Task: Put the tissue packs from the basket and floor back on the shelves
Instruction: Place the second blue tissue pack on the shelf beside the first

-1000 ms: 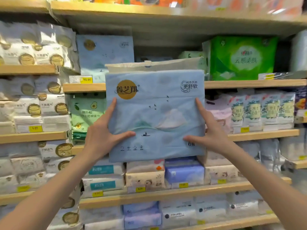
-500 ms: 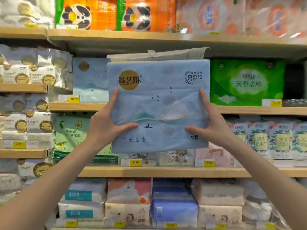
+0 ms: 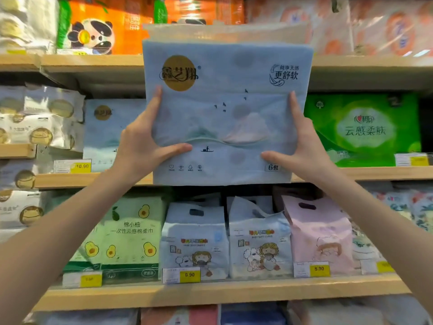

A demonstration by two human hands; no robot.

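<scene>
I hold a large pale blue tissue pack (image 3: 225,109) upright in front of the shelves, its gold round logo at the upper left. My left hand (image 3: 143,141) grips its left edge and my right hand (image 3: 302,144) grips its right edge, thumbs across the front. The pack's bottom edge is level with the wooden shelf (image 3: 365,172) that carries a matching blue pack (image 3: 105,132) on the left and a green pack (image 3: 363,130) on the right. The gap between those two is hidden behind the held pack. Basket and floor are out of view.
The shelf below (image 3: 210,293) holds an avocado-print green pack (image 3: 126,235), two white cartoon packs (image 3: 194,242) and a pink pack (image 3: 321,233). Orange panda packs (image 3: 103,24) fill the top shelf. White packs with gold logos (image 3: 39,118) are stacked at the left.
Both hands have lifted the blue pack higher and closer to the shelves; the view has tilted up, so the shelf with the green pack now sits at the pack's bottom edge.
</scene>
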